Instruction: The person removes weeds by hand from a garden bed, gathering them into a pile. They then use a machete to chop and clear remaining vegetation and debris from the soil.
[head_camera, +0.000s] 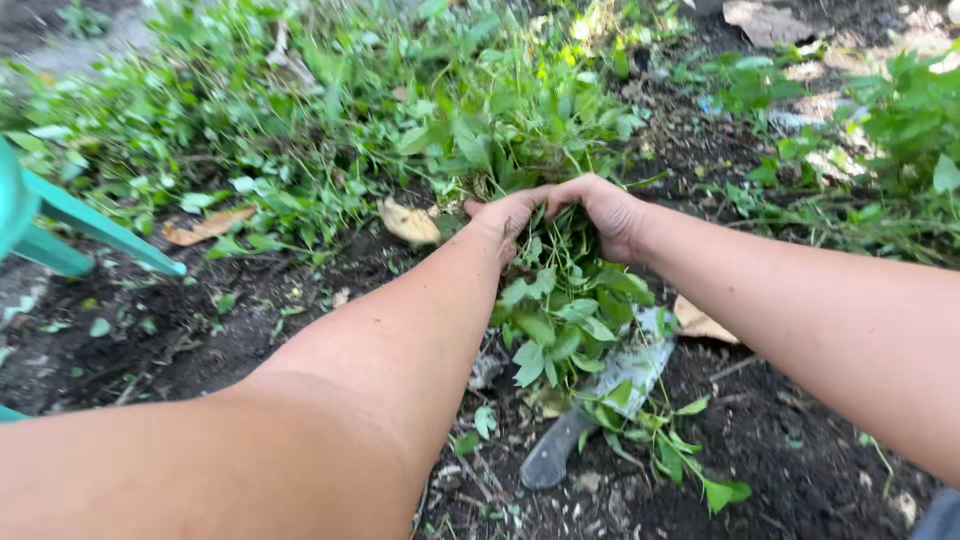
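— Where are the weeds (563, 300) lying?
— Between both hands, hanging down over the knife (600, 405) on the soil. The left hand (507, 213) and right hand (605, 208) are closing tightly around the stems.

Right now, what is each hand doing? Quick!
Left hand: closed around the bunch of green weeds.
Right hand: closed on the same bunch, beside the left.

Daylight was bright and mostly even, with dappled sun glaring on the leaves (590, 25) at the top and the ground (850, 90) at upper right. The dark soil (200, 330) lay shaded. The nearest forearm (250, 460) looked soft and stretched.
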